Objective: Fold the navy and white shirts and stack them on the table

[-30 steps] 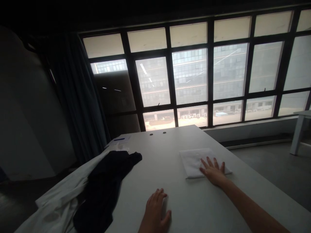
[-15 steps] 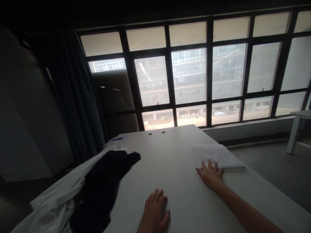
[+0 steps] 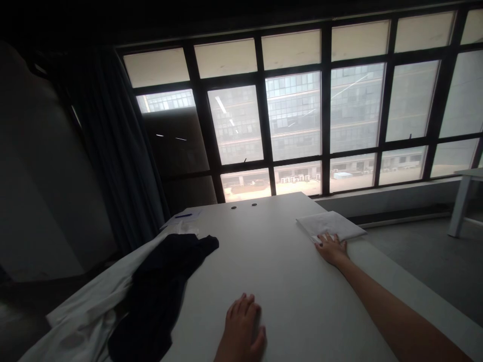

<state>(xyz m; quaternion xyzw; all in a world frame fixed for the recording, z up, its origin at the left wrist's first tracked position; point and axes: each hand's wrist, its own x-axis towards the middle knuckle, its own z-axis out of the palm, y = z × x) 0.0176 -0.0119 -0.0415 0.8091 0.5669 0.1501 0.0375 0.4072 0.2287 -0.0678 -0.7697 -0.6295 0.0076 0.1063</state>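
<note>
Folded white cloth (image 3: 332, 222): now lies farther off, aside, at bench (image 3: 264, 256)'s right edge; right hand (image 3: 332, 250) spread, left hand (image 3: 243, 324) half-curled, grips empty.

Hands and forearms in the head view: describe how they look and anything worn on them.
The left hand and right hand are both bare, without gloves; no rings can be made out. The right forearm is bare as far as it shows, with no sleeve, watch or bracelet visible. The left forearm is out of view.
</note>
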